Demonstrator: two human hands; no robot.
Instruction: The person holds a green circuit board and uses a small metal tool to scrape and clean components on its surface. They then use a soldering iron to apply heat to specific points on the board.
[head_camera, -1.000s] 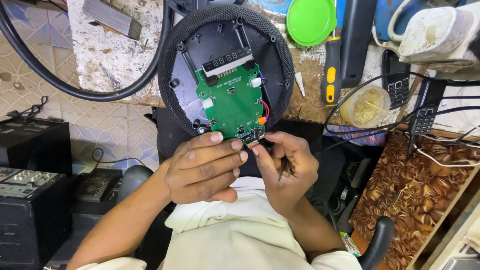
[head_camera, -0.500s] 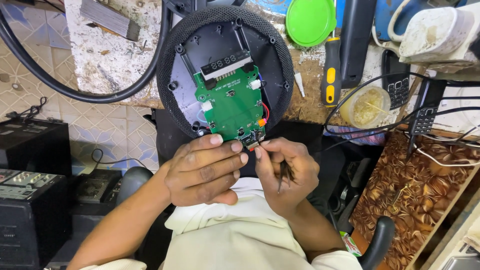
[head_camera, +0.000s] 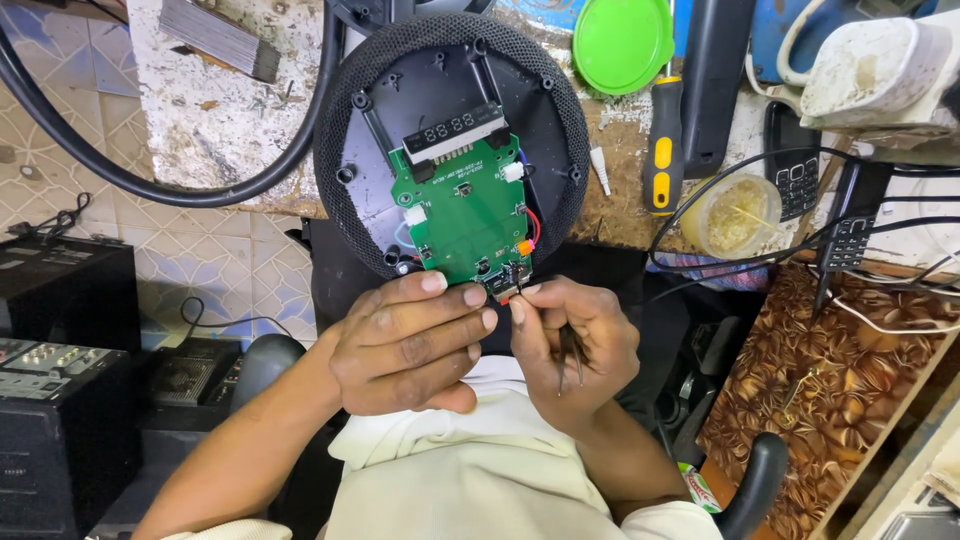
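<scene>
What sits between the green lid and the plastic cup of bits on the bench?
In the head view, a screwdriver with a yellow-and-black handle lies between the green lid and the cup.

1. Bright, even daylight from above; colours vivid.
2. Soft shadow beneath the hands (head_camera: 480, 340) and under the surface (head_camera: 230, 120).
3. Sharp centre; wide-angle bending at edges.
4. No glare.
</scene>
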